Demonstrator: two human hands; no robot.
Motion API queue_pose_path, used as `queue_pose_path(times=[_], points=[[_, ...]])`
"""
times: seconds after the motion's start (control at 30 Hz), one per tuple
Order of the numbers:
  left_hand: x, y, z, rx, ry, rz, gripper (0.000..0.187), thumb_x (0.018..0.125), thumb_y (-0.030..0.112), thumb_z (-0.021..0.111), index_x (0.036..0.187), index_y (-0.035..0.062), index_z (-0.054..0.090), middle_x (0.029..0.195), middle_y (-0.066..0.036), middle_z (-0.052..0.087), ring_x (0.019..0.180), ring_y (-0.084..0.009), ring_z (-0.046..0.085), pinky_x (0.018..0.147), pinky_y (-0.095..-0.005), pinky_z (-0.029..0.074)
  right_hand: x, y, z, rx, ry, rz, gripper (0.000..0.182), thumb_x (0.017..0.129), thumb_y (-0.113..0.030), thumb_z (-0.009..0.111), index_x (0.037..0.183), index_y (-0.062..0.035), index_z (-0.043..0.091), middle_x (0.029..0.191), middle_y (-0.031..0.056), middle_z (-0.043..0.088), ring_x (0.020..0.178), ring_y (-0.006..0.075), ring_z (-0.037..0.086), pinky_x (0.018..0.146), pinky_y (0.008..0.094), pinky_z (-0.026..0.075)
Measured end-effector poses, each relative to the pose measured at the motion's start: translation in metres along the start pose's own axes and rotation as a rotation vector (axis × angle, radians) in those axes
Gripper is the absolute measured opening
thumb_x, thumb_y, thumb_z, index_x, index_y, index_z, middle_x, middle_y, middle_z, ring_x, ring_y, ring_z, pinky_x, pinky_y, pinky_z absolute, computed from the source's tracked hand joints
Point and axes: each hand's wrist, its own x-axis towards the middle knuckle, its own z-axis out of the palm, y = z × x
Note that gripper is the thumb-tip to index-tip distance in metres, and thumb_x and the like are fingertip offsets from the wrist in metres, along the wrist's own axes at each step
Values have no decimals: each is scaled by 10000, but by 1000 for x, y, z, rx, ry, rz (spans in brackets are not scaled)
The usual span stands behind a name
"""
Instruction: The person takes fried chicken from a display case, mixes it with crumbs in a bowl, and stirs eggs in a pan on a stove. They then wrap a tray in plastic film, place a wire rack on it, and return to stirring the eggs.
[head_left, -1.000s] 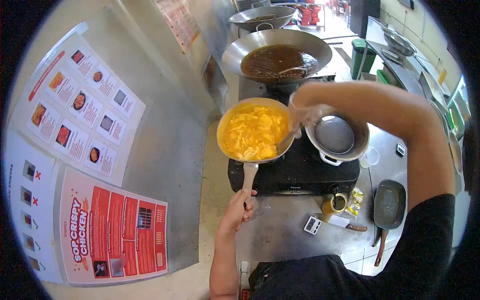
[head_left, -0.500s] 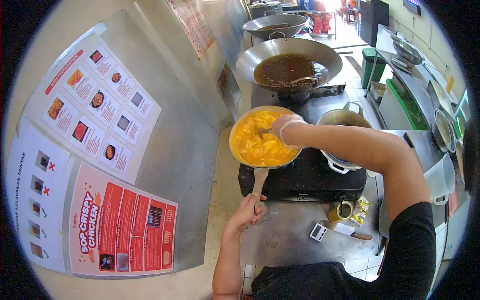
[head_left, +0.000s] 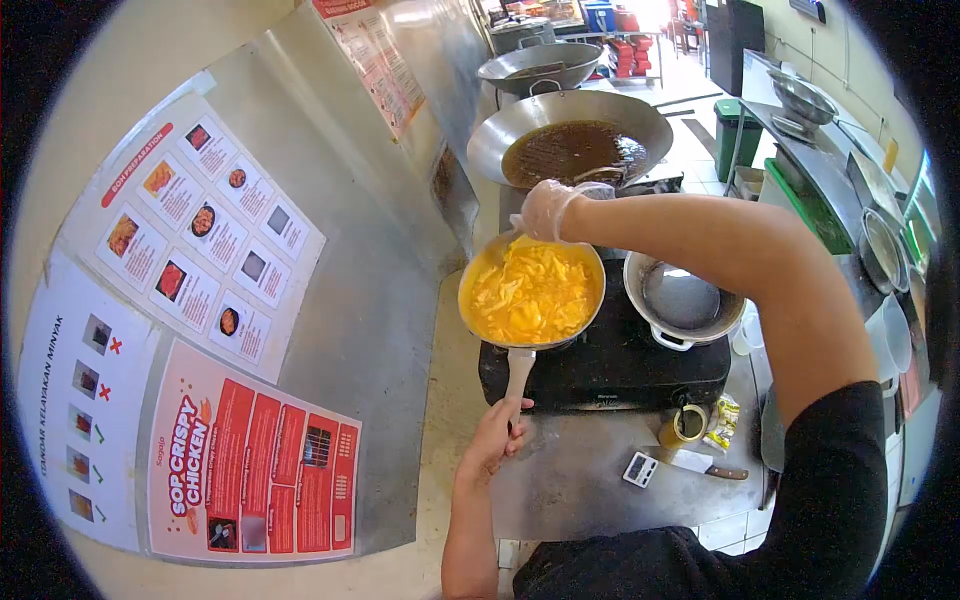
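My left hand [head_left: 492,438] is closed around the pale handle of a frying pan [head_left: 521,365] on the black stove. Soft yellow scrambled eggs [head_left: 533,295] fill the pan in loose folds. At the pan's far rim is my right hand [head_left: 552,212], in a clear plastic glove, its fingers closed and pointing down. The metal utensil it held a moment earlier is now almost wholly hidden by the hand and rim. To the right of the frying pan, a white two-handled pot [head_left: 683,297] sits on the same stove [head_left: 600,375].
Beyond the pan stands a large wok of dark oil [head_left: 575,150], with another wok [head_left: 540,65] behind. Nearer me are a timer [head_left: 640,469], a knife [head_left: 705,464], an open can [head_left: 684,427] and a yellow packet [head_left: 722,422]. Posters [head_left: 255,450] cover the left wall.
My right hand has moved from above the middle of the eggs to the pan's far rim, uncovering more of the eggs and the white pot. My left hand keeps its hold on the handle.
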Motion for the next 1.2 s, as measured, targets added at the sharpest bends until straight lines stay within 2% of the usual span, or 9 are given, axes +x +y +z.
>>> queue_pose_path(times=[0.27, 0.33, 0.53, 0.7, 0.77, 0.87, 1.07, 1.13, 1.2], points=[[-2, 2, 5, -17, 65, 28, 357, 1006, 370, 409, 1128, 54, 523, 637, 40, 412, 441, -43, 327, 408, -212, 271, -37, -10, 25, 37, -246, 271, 170, 845, -220, 641, 939, -138, 757, 949, 76, 731, 861, 267, 704, 653, 407, 550], [-2, 3, 5, -56, 66, 18, 351, 1005, 366, 415, 1125, 55, 524, 636, 38, 415, 440, -43, 329, 406, -214, 271, -60, -4, -4, -60, -451, 13, 199, 854, -259, 627, 913, -120, 758, 943, 107, 724, 846, 279, 698, 669, 414, 548], [-2, 2, 4, -72, 70, 15, 352, 1009, 365, 417, 1140, 58, 527, 631, 34, 414, 434, -45, 327, 404, -215, 277, -75, 25, -29, 146, -541, -13, 260, 830, -286, 632, 916, -63, 735, 912, 175, 701, 839, 307, 676, 729, 439, 527], [-1, 1, 2, -49, 31, 22, 373, 1016, 378, 400, 1156, 55, 524, 623, 32, 412, 432, -47, 328, 403, -219, 284, -64, 21, -21, 254, -729, -52, 289, 895, -306, 551, 934, -70, 713, 843, 147, 689, 791, 305, 657, 699, 450, 524], [-2, 5, 1, -38, 30, 20, 380, 1018, 381, 394, 1159, 53, 522, 620, 32, 410, 433, -50, 330, 403, -221, 286, -43, 26, 41, 180, -629, -645, 264, 839, -298, 612, 884, -53, 701, 826, 115, 697, 771, 269, 660, 680, 442, 506], [-4, 9, 0, 47, 15, 26, 389, 1021, 379, 381, 1175, 46, 508, 614, 33, 405, 437, -56, 334, 406, -223, 284, -56, 3, 39, 591, -703, -342, 245, 852, -260, 602, 966, -53, 669, 767, 73, 647, 731, 235, 642, 646, 410, 499], [-3, 9, -2, 98, 4, 5, 396, 1026, 371, 365, 1199, 35, 485, 614, 28, 403, 434, -69, 339, 397, -239, 277, -37, -40, 46, 626, -507, -442, 284, 879, -184, 584, 1129, -52, 604, 649, -9, 546, 652, 168, 605, 578, 347, 484], [-1, 8, -1, 111, -6, 8, 399, 1024, 376, 370, 1193, 34, 486, 613, 28, 402, 429, -73, 337, 390, -247, 273, -12, -51, 67, 1004, -582, -206, 239, 856, -155, 610, 1052, -22, 643, 689, 15, 606, 647, 192, 614, 576, 347, 496], [3, 4, -1, 119, 1, 24, 399, 1020, 376, 376, 1191, 33, 486, 612, 28, 402, 428, -72, 336, 388, -246, 269, -30, -61, 5, 244, -549, -345, 202, 832, -158, 642, 989, -35, 676, 769, 55, 669, 706, 221, 661, 603, 365, 525]])
